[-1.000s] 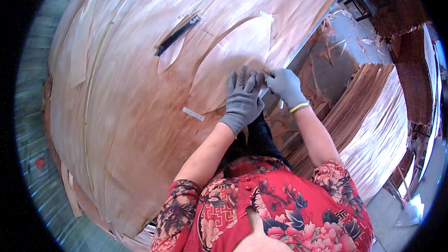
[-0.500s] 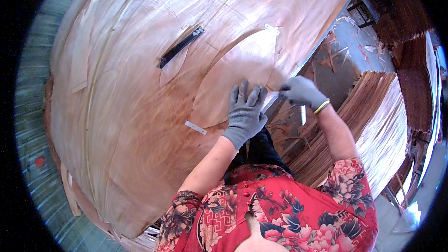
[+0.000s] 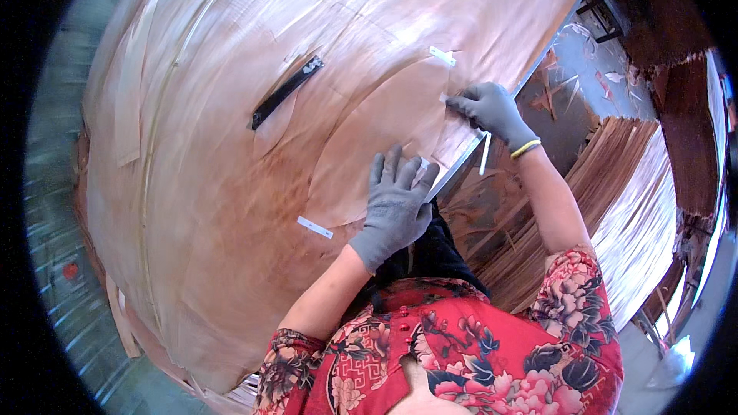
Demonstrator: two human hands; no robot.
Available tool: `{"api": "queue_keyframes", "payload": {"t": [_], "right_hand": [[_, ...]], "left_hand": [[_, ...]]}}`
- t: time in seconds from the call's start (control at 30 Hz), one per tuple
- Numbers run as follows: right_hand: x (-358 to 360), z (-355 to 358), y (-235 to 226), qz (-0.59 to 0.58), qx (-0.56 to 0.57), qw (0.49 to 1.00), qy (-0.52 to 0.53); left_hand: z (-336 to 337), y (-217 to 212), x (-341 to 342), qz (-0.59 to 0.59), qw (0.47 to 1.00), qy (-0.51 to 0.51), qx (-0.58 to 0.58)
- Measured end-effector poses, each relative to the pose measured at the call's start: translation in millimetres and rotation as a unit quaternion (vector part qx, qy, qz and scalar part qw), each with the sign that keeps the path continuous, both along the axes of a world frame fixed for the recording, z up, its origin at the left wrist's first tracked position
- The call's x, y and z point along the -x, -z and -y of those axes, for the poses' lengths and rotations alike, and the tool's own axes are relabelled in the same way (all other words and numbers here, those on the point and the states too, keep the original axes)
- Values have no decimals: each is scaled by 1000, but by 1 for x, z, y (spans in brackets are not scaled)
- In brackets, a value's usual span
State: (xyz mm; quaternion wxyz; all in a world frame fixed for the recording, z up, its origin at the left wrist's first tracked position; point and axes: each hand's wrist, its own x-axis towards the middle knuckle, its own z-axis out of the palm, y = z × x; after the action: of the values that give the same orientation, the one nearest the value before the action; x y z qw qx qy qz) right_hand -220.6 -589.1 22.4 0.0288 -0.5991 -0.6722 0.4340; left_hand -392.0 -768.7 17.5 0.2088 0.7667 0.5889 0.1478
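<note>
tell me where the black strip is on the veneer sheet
In the head view the black strip lies slantwise on the veneer sheet, up and to the left of the left hand.

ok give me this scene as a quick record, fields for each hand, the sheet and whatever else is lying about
left hand: grey-gloved left hand flat, fingers spread, on the veneer sheet near its edge
right hand: grey-gloved right hand pressing a white tape strip at the sheet's edge
patch: paler curved veneer patch between the hands
tape: other white tape pieces stuck on the sheet
tool: black bar-shaped tool lying on the sheet
beside: stacked veneer to the right
</note>
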Motion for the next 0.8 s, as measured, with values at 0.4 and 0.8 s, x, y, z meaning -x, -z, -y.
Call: {"api": "queue_keyframes", "payload": {"t": [0.4, 0.8], "right_hand": [[-10, -7, 2, 167, -57, 983, -54], [-39, 94, 31, -165, 35, 962, 214]], "left_hand": [[-93, 38, -44, -58, 990, -59, -118], [-94, 36, -45, -26, 994, -57, -90]]}}
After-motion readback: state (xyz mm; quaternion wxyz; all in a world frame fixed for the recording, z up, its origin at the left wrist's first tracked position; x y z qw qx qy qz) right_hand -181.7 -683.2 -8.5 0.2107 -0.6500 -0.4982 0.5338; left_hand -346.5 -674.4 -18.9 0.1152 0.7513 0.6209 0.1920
